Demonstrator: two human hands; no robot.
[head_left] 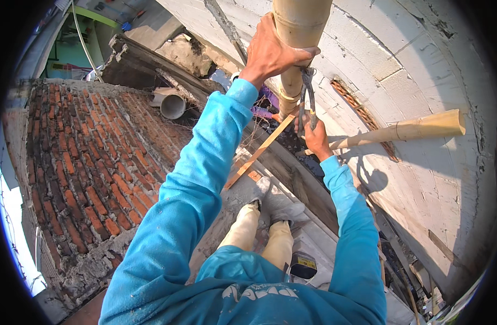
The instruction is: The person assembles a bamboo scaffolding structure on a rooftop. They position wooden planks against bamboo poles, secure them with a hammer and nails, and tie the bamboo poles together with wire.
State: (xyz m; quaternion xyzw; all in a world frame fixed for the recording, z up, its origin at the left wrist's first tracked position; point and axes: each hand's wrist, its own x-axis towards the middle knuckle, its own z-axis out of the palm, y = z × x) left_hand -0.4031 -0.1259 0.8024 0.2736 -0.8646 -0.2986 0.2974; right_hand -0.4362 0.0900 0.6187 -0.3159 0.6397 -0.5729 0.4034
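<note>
A thick upright bamboo pole point(301, 21) rises at the top centre, beside the white block wall. My left hand point(273, 51) is wrapped round it, thumb across its front. Lower down, my right hand point(316, 138) is closed round the handles of dark metal pincers point(308, 89). Their jaws point up beside the bamboo, just under my left hand; whether they grip anything there I cannot tell. A second bamboo pole point(422, 128) runs from near my right hand out to the right. A flat wooden strip point(259, 153) slants down to the left from the upright pole.
My feet stand on a narrow, dusty ledge point(313, 246) high up. A yellow-and-black box-like thing point(304, 265) lies by my right leg. To the left are a brick surface point(91, 162) and a grey pipe point(172, 105). Below, a purple sleeve point(267, 97) of another person shows behind the pole.
</note>
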